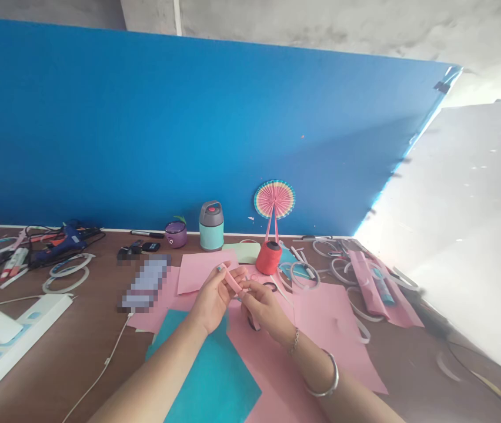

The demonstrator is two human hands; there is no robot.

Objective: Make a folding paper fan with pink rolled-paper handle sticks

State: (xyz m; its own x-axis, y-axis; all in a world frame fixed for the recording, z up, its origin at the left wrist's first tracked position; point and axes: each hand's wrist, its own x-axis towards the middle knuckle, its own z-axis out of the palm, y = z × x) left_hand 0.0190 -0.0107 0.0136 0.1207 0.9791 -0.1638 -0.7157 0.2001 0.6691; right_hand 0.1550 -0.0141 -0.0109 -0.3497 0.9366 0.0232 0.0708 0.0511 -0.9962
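Both of my hands meet over the middle of the brown table (78,352). My left hand (213,296) pinches the upper end of a narrow folded pink paper strip (233,281). My right hand (263,308) grips the strip's lower end, its wrist wearing a thin chain and a silver bangle. Under the hands lie pink paper sheets (325,320) and a teal sheet (210,376). A red thread spool (269,257) stands just beyond the hands, with scissors (272,286) beside it.
A round pink paper fan (274,200) leans on the blue wall (144,129). A mint flask (211,226) and purple pot (176,234) stand at the back. A glue gun (63,241), white rings (67,273) and power strip (16,335) are left; more rings and pink strips (365,282) right.
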